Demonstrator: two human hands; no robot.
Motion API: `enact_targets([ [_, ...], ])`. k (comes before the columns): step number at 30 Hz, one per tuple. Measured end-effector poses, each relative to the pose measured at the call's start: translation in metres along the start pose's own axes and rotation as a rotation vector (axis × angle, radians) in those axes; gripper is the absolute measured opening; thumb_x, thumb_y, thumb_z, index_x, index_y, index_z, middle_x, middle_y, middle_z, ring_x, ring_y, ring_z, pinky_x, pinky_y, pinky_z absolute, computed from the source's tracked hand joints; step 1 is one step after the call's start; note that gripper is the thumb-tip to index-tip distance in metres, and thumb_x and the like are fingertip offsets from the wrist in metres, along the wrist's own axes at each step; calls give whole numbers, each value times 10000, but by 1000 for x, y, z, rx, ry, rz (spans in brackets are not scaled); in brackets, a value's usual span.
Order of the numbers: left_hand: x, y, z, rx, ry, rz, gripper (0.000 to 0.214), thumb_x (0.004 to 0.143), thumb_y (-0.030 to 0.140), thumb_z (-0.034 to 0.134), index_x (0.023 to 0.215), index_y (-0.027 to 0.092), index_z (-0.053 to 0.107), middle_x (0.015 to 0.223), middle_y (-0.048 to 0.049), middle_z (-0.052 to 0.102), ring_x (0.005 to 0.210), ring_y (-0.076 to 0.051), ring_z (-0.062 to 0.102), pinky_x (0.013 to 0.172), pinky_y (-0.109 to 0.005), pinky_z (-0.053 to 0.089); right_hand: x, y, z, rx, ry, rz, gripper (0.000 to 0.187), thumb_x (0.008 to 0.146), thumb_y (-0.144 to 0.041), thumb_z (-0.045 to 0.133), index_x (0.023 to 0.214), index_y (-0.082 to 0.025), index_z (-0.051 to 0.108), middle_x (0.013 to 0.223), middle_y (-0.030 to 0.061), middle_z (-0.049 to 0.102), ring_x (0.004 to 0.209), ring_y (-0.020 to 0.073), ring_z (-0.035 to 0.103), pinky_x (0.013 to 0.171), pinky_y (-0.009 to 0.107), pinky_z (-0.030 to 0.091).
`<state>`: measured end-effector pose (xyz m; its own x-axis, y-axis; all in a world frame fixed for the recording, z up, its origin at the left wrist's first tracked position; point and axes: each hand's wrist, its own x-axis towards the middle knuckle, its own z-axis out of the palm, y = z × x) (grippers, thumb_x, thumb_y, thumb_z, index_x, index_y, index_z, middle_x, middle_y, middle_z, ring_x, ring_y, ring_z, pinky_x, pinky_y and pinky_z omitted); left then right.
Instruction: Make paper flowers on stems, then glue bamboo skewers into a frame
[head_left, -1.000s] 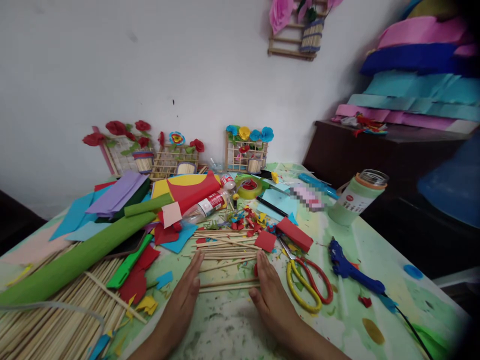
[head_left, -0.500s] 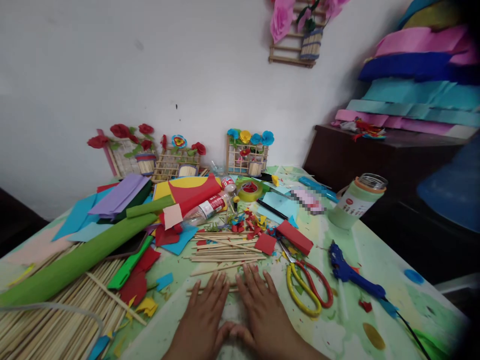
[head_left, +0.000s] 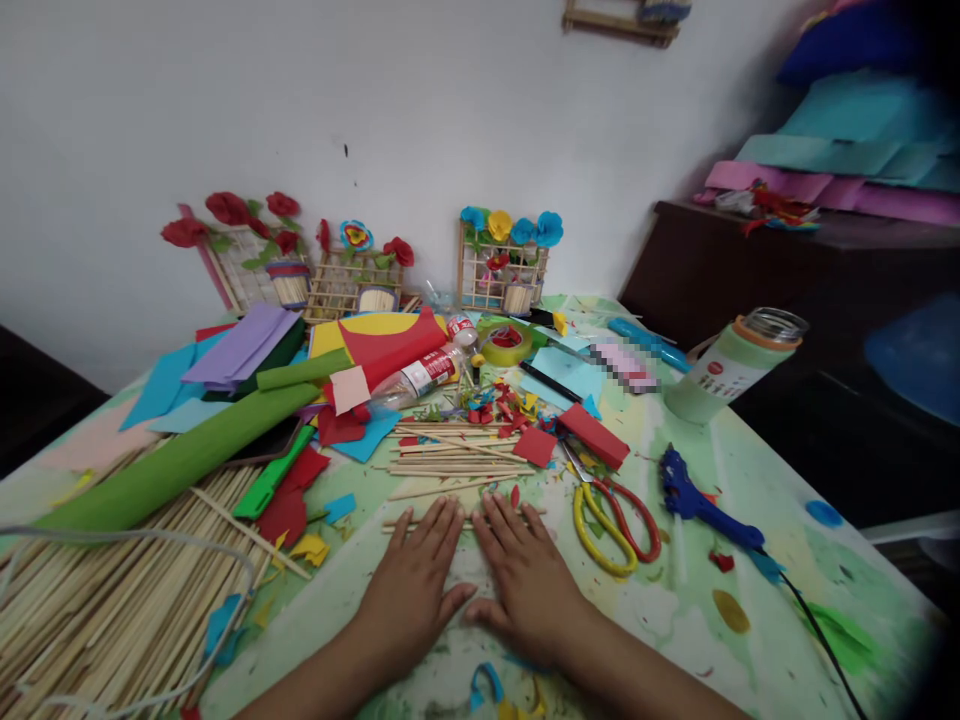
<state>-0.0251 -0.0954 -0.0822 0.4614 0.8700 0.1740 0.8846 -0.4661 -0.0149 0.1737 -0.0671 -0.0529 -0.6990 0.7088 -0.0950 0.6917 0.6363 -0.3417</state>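
Note:
My left hand [head_left: 412,580] and my right hand [head_left: 525,575] lie flat, palms down, side by side on the table, thumbs almost touching. Their fingers are stretched out and hold nothing. The fingertips rest on one or two thin wooden sticks [head_left: 472,522] lying crosswise. Just beyond them lies a loose pile of more wooden sticks [head_left: 450,460] with red paper scraps [head_left: 534,446] around it.
Yellow-and-red scissors [head_left: 611,525] and a blue glue gun [head_left: 701,500] lie to the right. A big heap of sticks [head_left: 97,610], a green paper roll [head_left: 172,465], coloured sheets, a plastic bottle [head_left: 420,378], tape [head_left: 502,345] and a green jar [head_left: 731,365] crowd the table. Flower frames [head_left: 502,265] lean on the wall.
One second ago my hands stood apart at the two ends of the sticks. They came together and now lie flat over the nearest sticks; the view has tilted down a little.

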Motion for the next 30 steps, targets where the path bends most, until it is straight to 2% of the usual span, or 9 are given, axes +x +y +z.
enact_targets([
  [4, 0, -1, -3, -8, -18, -1, 654, 878, 534, 313, 1405, 148, 328, 1445, -116, 364, 1343, -254, 285, 1105, -451, 95, -1, 2, 0, -7, 15, -18, 771, 859, -589, 358, 1452, -133, 172, 1514, 129, 75, 1403, 263, 35, 1119, 502, 53],
  [11, 0, 0, -1, -21, 29, 4, 654, 874, 531, 332, 1404, 147, 330, 1433, -125, 384, 1336, -260, 302, 1098, -455, 128, -5, -2, 3, -28, 50, -15, 828, 836, -604, 407, 1449, -97, 173, 1509, 154, 79, 1400, 287, 45, 1119, 503, 74],
  [17, -1, -3, 5, -9, 46, 19, 638, 876, 507, 341, 1410, 160, 317, 1434, -117, 386, 1338, -256, 299, 1098, -462, 130, -6, -7, 1, -20, -2, -61, 784, 863, -593, 347, 1446, -94, 187, 1510, 145, 101, 1402, 270, 42, 1123, 498, 70],
  [19, -2, -4, 7, -13, 51, 19, 641, 875, 506, 345, 1414, 161, 307, 1432, -118, 388, 1339, -255, 298, 1100, -460, 123, -6, -8, 1, -19, -9, -28, 802, 853, -611, 344, 1448, -99, 178, 1509, 148, 108, 1400, 286, 32, 1111, 536, 62],
  [23, -2, -4, 6, -25, 49, 18, 656, 871, 512, 354, 1424, 166, 282, 1434, -121, 385, 1340, -257, 294, 1101, -461, 122, -4, -9, 4, -37, 39, 140, 897, 785, -689, 390, 1450, -122, 187, 1502, 195, 78, 1386, 359, -16, 1053, 639, 29],
  [26, -1, -3, 4, -18, 44, 19, 651, 874, 502, 358, 1419, 152, 293, 1440, -123, 373, 1343, -259, 288, 1102, -459, 110, -4, -8, 5, -43, 69, 208, 873, 794, -694, 360, 1451, -146, 190, 1503, 201, 42, 1382, 367, -37, 1034, 659, 23],
  [30, -1, -2, 1, -23, 12, -3, 642, 877, 494, 348, 1420, 155, 293, 1452, -119, 351, 1351, -258, 271, 1104, -458, 104, -3, -4, 7, -33, 65, 215, 851, 810, -692, 314, 1452, -147, 190, 1502, 204, 54, 1385, 357, -17, 1042, 645, 44],
])
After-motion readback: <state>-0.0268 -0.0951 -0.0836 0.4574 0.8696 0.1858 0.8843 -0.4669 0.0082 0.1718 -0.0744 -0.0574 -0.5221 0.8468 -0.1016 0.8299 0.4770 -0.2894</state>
